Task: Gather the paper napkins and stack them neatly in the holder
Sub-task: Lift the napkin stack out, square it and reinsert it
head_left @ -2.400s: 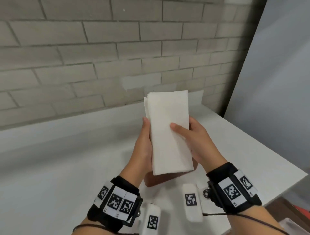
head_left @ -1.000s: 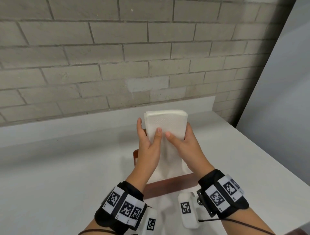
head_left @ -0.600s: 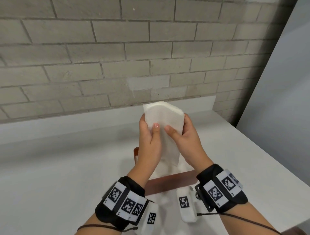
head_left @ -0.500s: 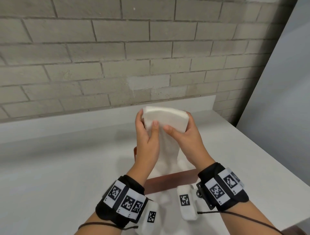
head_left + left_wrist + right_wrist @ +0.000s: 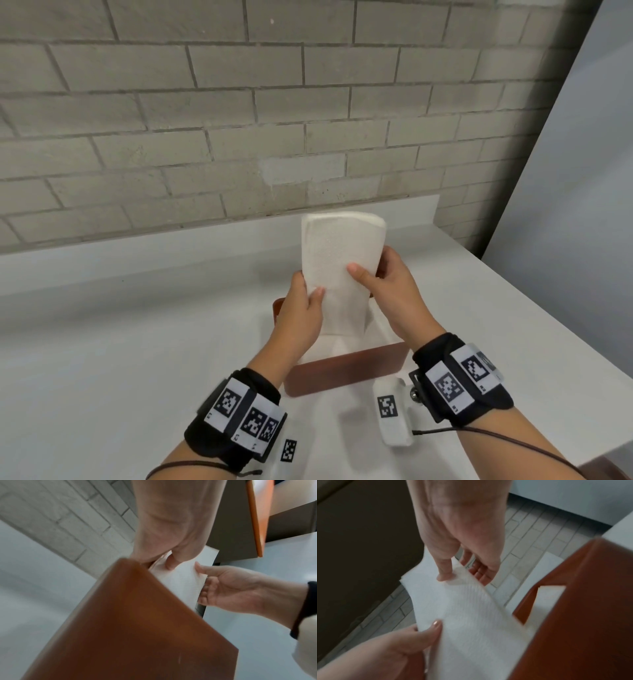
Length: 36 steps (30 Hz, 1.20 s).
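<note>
I hold a stack of white paper napkins [image 5: 342, 260] upright between both hands over the open brown holder [image 5: 346, 373]. Its lower end dips inside the holder's walls. My left hand [image 5: 308, 296] grips the stack's left edge, thumb on the front face. The right hand [image 5: 371, 272] grips the right edge, thumb in front and fingers behind. In the left wrist view the holder [image 5: 137, 628] fills the foreground below the napkins [image 5: 181, 580]. In the right wrist view the napkins [image 5: 467, 615] slope down beside the holder's wall [image 5: 582, 615]. More white shows inside the holder.
The holder stands on a white table [image 5: 120, 342] against a grey brick wall [image 5: 239, 120]. The table's right edge [image 5: 555, 308] runs close past my right wrist. A pale panel [image 5: 582, 171] rises to the right.
Both hands have slid down the stack from its top edge to its middle. More of the napkins now stands above my fingers.
</note>
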Motion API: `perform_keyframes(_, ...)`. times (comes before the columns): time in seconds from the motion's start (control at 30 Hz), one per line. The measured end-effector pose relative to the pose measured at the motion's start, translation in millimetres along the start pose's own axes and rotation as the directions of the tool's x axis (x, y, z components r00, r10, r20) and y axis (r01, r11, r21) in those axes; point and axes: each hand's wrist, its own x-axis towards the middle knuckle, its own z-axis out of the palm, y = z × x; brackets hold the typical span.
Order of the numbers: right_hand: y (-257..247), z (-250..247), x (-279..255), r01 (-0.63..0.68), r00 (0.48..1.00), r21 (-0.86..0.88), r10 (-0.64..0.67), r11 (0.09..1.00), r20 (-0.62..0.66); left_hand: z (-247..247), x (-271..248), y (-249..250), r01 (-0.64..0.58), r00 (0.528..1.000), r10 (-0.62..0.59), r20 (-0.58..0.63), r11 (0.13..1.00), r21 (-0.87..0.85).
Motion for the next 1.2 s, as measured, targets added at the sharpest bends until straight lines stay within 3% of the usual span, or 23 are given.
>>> perform_keyframes(0.1, -9.1, -18.0, 5.0, 0.114, 0.980, -0.157, -0.137, 0.981, -0.145, -14.8, 3.4, 13.9, -0.136, 0.991, 0.136, 0.018, 0.968, 0.209)
perform_keyframes(0.2, -32.5, -34.7, 7.7, 0.263, 0.945, -0.381, -0.317, 0.886, -0.084, -31.4, 8.1, 35.3, -0.324, 0.945, 0.293, 0.142, 0.807, 0.493)
perform_keyframes(0.27, -42.1, -40.6, 9.0, 0.284, 0.955, -0.421, -0.292, 0.861, 0.046, -37.2, 10.9, 44.6, -0.400, 0.915, 0.334, 0.226, 0.682, 0.613)
perform_keyframes(0.33, -41.9, -42.5, 8.4, 0.231, 0.970, -0.364, -0.184, 0.902, 0.160, -38.9, 13.5, 48.3, -0.439, 0.896, 0.339, 0.287, 0.583, 0.683)
perform_keyframes(0.4, -29.5, -44.0, 6.6, 0.162, 0.977, -0.271, -0.116, 0.949, 0.179, -38.2, 15.6, 47.6, -0.454, 0.888, 0.333, 0.317, 0.530, 0.716)
perform_keyframes(0.57, 10.4, -49.2, -2.2, 0.052, 0.997, -0.144, -0.043, 0.988, 0.067, -49.2, 16.4, 28.0, -0.315, 0.949, 0.186, 0.255, 0.625, 0.715)
perform_keyframes(0.63, 20.0, -49.5, -5.4, 0.031, 0.998, -0.110, -0.024, 0.993, 0.059, -52.9, 13.9, 17.7, -0.254, 0.964, 0.132, 0.230, 0.713, 0.654)
perform_keyframes(0.73, 24.8, -50.1, -7.7, 0.041, 0.998, -0.101, -0.036, 0.994, 0.049, -52.7, 8.7, 13.0, -0.211, 0.976, 0.152, 0.153, 0.818, 0.534)
perform_keyframes(0.8, 26.3, -51.2, -8.1, 0.018, 0.998, -0.099, -0.011, 0.995, 0.066, -51.9, 6.6, 11.3, -0.200, 0.979, 0.154, 0.131, 0.836, 0.511)
perform_keyframes(0.97, 37.3, -50.8, -12.2, -0.039, 0.992, -0.216, 0.064, 0.976, 0.111, -50.1, 4.5, -3.5, -0.034, 0.991, -0.034, 0.126, 0.864, 0.502)
perform_keyframes(1.07, 37.1, -50.5, -9.3, -0.037, 0.992, -0.230, 0.063, 0.973, 0.111, -48.3, 6.9, -6.2, -0.030, 0.993, -0.026, 0.118, 0.892, 0.451)
perform_keyframes(1.2, 39.6, -45.0, -7.1, -0.026, 0.995, -0.254, 0.050, 0.967, 0.090, -45.4, 7.8, -9.4, -0.002, 0.996, -0.021, 0.088, 0.965, 0.261)
